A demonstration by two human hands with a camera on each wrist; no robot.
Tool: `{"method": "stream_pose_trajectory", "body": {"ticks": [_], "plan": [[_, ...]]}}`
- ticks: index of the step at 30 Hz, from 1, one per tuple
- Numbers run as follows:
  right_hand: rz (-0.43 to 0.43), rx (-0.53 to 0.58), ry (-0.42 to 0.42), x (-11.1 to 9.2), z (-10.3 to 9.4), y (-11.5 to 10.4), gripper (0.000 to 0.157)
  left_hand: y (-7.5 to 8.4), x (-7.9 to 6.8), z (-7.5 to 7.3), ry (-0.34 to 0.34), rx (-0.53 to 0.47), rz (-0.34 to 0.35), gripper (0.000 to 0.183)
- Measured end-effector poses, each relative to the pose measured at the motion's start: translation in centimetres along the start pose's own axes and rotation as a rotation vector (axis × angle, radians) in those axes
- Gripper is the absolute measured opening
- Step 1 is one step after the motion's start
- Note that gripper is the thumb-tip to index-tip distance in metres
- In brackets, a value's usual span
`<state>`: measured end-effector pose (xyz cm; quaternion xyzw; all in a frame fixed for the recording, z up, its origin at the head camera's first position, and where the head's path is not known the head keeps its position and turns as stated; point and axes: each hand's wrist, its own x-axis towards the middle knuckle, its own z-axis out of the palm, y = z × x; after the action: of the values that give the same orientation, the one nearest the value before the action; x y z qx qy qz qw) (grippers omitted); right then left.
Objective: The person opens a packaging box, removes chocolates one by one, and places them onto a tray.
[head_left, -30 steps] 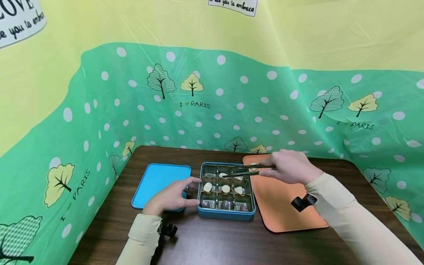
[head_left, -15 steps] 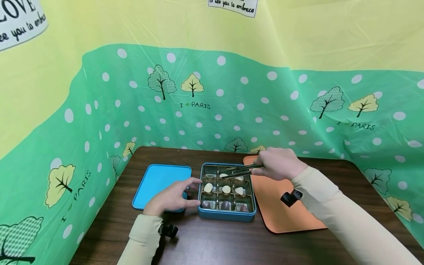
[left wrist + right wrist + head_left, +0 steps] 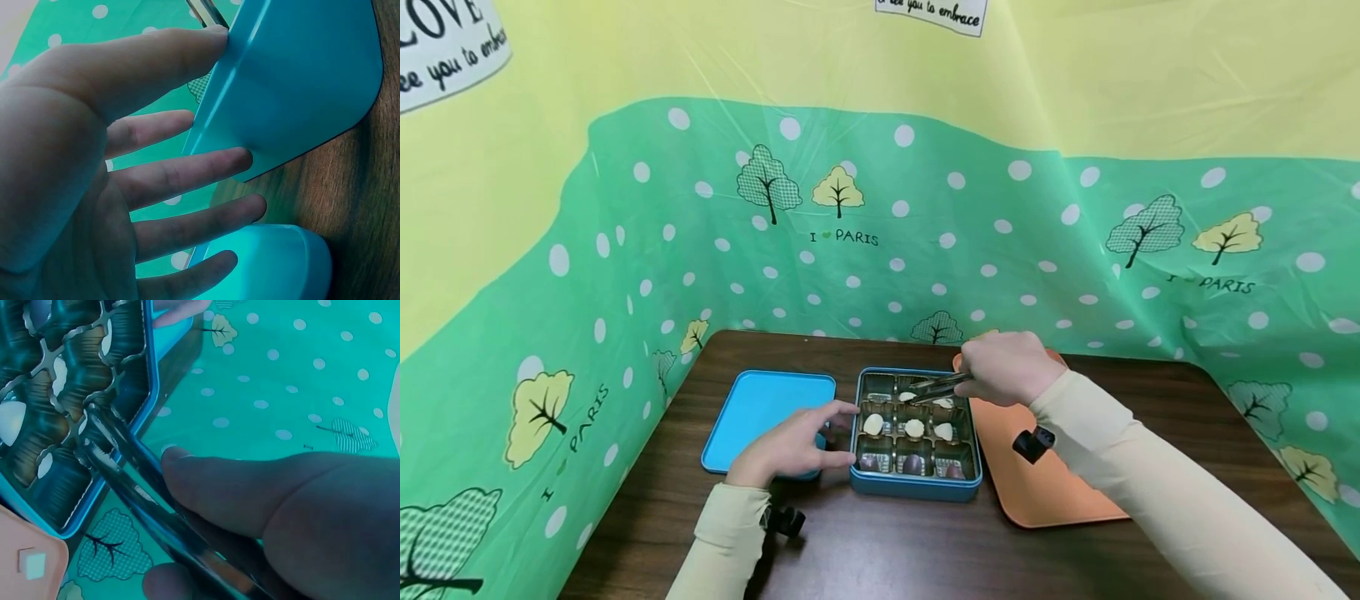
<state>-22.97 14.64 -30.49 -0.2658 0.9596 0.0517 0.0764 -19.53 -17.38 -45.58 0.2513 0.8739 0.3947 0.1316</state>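
My left hand has its thumb and fingers spread against the left side of the blue box. Up close in the left wrist view, straight fingertips touch the box's wall. The box holds a dark plastic insert with compartments in rows. White pieces sit in the middle row, dark pieces in the front row. Over the back right of the box, my right hand grips metal tongs. The tong tips reach into the insert beside a white piece; whether they pinch it, I cannot tell.
A blue lid lies on the wooden table left of the box. Close to the box's right side lies an orange tray; a white cube rests on it in the right wrist view. A patterned cloth hangs behind.
My right hand has moved left toward the box with the tongs, and the tong arms appear closer together. My left hand stays against the box.
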Motion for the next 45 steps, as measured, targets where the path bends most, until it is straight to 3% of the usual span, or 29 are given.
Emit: {"method": "stream_pose_trajectory", "body": {"ticks": [7,13,21,31,36,45], "plan": [[0.0,-0.122,0.043,0.6,-0.1,-1.5,0.046,0.0,0.0,0.0,-0.003,0.004,0.001,0.07],[0.001,-0.176,0.08,0.8,0.2,-2.4,0.053,0.0,0.0,0.0,-0.005,0.006,0.0,0.07],[-0.011,-0.178,0.108,0.9,0.5,-2.3,0.05,0.0,0.0,-0.1,-0.001,0.006,0.001,0.07],[0.013,-0.186,0.084,0.8,0.7,-2.4,0.051,0.1,0.0,0.1,-0.001,0.002,-0.014,0.069],[0.024,-0.142,0.061,0.7,1.0,-2.2,0.053,-0.1,0.0,0.2,-0.005,0.003,-0.013,0.069],[0.013,-0.078,0.095,-0.2,1.1,-1.0,0.061,-0.2,0.0,0.1,-0.005,-0.003,-0.001,0.069]]}}
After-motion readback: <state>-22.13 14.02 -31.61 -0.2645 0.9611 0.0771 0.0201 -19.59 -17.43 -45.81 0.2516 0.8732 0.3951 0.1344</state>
